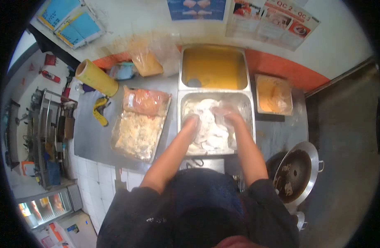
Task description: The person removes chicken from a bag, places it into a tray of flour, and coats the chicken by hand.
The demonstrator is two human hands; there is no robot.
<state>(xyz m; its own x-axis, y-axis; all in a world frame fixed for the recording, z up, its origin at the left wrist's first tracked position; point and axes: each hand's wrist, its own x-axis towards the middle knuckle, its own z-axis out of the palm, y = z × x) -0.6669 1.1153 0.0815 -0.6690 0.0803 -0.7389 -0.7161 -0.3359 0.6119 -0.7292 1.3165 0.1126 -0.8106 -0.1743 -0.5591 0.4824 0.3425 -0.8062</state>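
Observation:
Both hands reach into a rectangular stainless steel pan (253,124) of white, flour-coated pieces (212,138), which look like chicken. My left hand (192,121) is at the pan's left side, its fingers partly lost among the white pieces. Farther to the right, my right hand (225,114) is blurred and dusted with flour, touching the pieces near the far right part of the pan. Whether either hand grips a piece is hidden by blur and flour. Directly behind stands a second steel pan (214,66) with yellowish liquid.
Left on the steel table (91,136) are a tray of pale crumbly food (135,135), a bag of raw meat (148,100), a yellow-handled tool (99,113) and a plastic wrap roll (98,79). At right are a tub of orange powder (272,93) and a large wok (312,176).

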